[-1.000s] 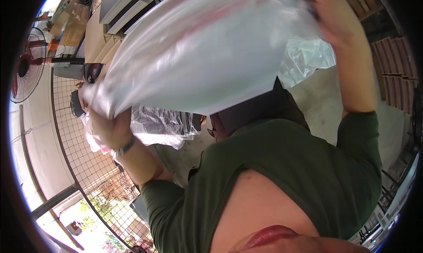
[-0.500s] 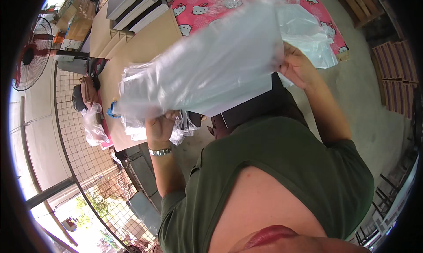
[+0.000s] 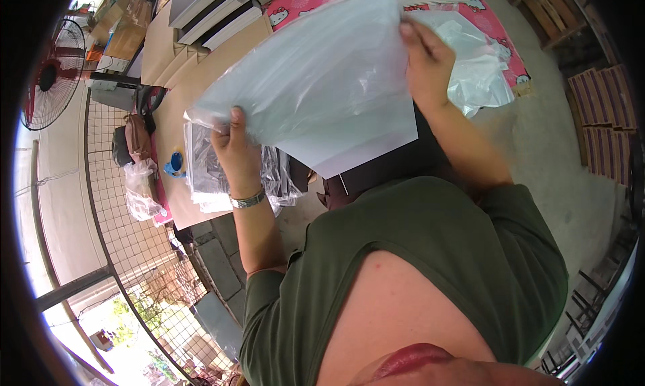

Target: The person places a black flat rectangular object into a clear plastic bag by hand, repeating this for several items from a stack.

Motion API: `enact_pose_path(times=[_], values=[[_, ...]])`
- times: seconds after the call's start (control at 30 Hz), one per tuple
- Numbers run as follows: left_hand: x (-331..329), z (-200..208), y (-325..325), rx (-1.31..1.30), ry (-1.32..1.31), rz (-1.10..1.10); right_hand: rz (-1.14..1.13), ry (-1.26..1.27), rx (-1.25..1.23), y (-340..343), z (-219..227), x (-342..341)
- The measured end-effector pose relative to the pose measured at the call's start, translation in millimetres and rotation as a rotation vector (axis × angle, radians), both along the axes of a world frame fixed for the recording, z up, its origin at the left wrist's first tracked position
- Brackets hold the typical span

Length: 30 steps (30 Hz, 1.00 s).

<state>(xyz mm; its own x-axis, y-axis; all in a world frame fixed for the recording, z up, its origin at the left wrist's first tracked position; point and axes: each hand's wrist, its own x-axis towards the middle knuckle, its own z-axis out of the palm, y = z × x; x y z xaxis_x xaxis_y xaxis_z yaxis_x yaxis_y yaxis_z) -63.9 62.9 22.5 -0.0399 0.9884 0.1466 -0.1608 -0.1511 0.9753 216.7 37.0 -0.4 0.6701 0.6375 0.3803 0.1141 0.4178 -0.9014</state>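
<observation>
A large, clear plastic bag (image 3: 316, 83) is stretched between my two hands. My left hand (image 3: 238, 154), with a metal watch at the wrist, pinches its near left edge, thumb on top. My right hand (image 3: 430, 67) is closed on the bag's right edge, higher up. From under the film a white sheet (image 3: 369, 147) shows, its near corner above my dark lap; whether it lies inside the bag I cannot tell. Below my left hand lies a stack of clear plastic bags (image 3: 203, 174). More crumpled plastic (image 3: 480, 73) rests beyond my right hand.
Thick dark-covered books (image 3: 218, 23) are stacked on the brown table covering (image 3: 176, 201). A blue ring-shaped object (image 3: 176, 163) lies by the left edge. At left are a fan (image 3: 50, 75) and a wire grille (image 3: 111, 204); striped stacks (image 3: 605, 124) stand at right.
My right hand has moved up along the bag's edge, and my left hand has risen a little. The bag has spread flatter and tilted, uncovering the stack and the blue ring at left.
</observation>
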Motion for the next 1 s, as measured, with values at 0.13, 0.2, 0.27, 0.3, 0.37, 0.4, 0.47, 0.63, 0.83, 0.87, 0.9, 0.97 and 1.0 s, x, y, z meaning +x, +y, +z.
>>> enact_pose_path(times=[0.13,0.2,0.27,0.3,0.37,0.4,0.47,0.63,0.83,0.87,0.9,0.97,1.0], values=[[6.1,-47.7,-18.3,-0.090,0.042,0.009,0.076,-0.014,-0.185,-27.9,-81.5,0.5],[2.2,-88.6,-27.4,-0.154,0.108,0.004,0.164,-0.019,-0.254,-39.9,-105.7,3.9],[7.4,-119.9,-36.5,-0.192,0.097,-0.027,0.268,0.036,-0.298,-50.0,-118.4,5.9],[10.7,-131.6,-39.7,-0.216,0.073,-0.045,0.288,-0.036,-0.291,-50.9,-124.1,8.6],[17.2,-143.5,-40.4,-0.181,0.041,-0.070,0.332,-0.180,-0.275,-46.9,-124.5,11.3],[21.2,-144.9,-38.2,-0.122,0.034,-0.078,0.300,-0.394,-0.322,-47.9,-119.4,8.7],[35.6,-133.0,-37.4,0.018,0.137,-0.080,0.253,-0.698,-0.440,-48.1,-110.4,4.1],[37.9,-144.7,-11.6,0.085,0.896,0.015,0.209,-0.790,-0.688,-16.5,-143.2,21.0],[9.6,-178.6,-4.8,0.173,1.088,0.203,0.293,-1.028,-0.709,-27.4,-147.7,27.3],[4.7,-176.3,-11.9,0.163,1.136,0.177,0.314,-1.095,-0.773,-40.4,-142.4,25.0],[-0.4,-170.2,-22.6,0.152,1.184,0.149,0.322,-1.089,-0.758,-53.2,-136.6,25.2],[-8.3,-155.4,-39.6,0.141,1.306,0.129,0.339,-1.078,-0.725,-73.4,-124.0,27.6],[-9.4,-151.0,-41.5,0.201,1.407,0.113,0.313,-1.043,-0.626,-74.3,-121.7,28.3]])
